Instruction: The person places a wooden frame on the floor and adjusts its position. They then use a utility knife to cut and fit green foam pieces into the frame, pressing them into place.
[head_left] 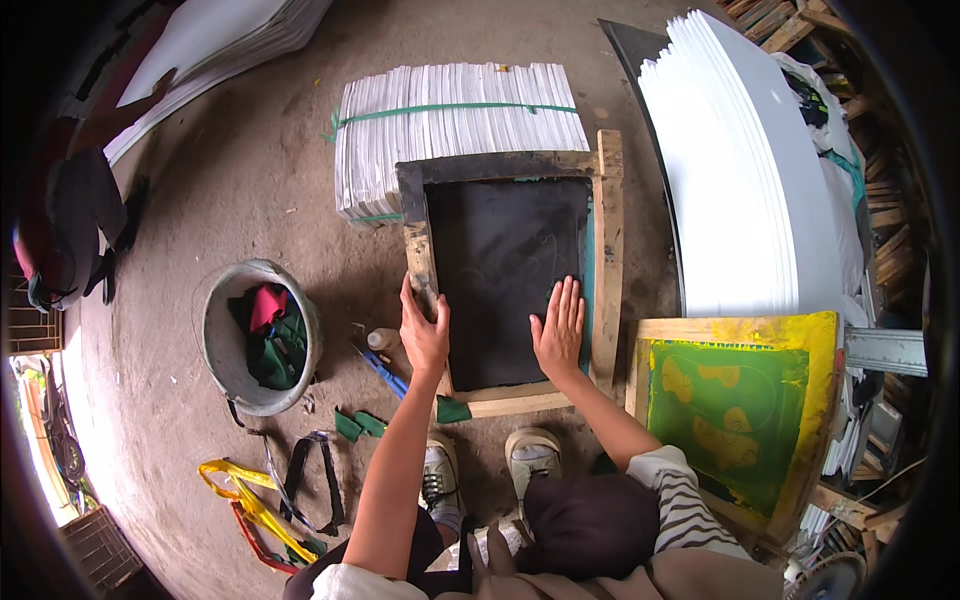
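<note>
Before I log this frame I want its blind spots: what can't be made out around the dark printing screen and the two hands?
All in the head view:
- Left hand covers part of the wooden frame; its grip underneath is hidden.
- Right hand lies flat on the dark screen, hiding the mesh beneath its palm.
- What lies under the screen is covered.
- Bucket contents are tangled cloth, too small to sort.
- Strapped sheet stack runs behind the frame.

Bucket (258, 335) left of frame (508, 270) — seemingly apart.

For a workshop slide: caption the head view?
Both hands, left hand and right hand, on a black-meshed wooden screen frame.
</note>
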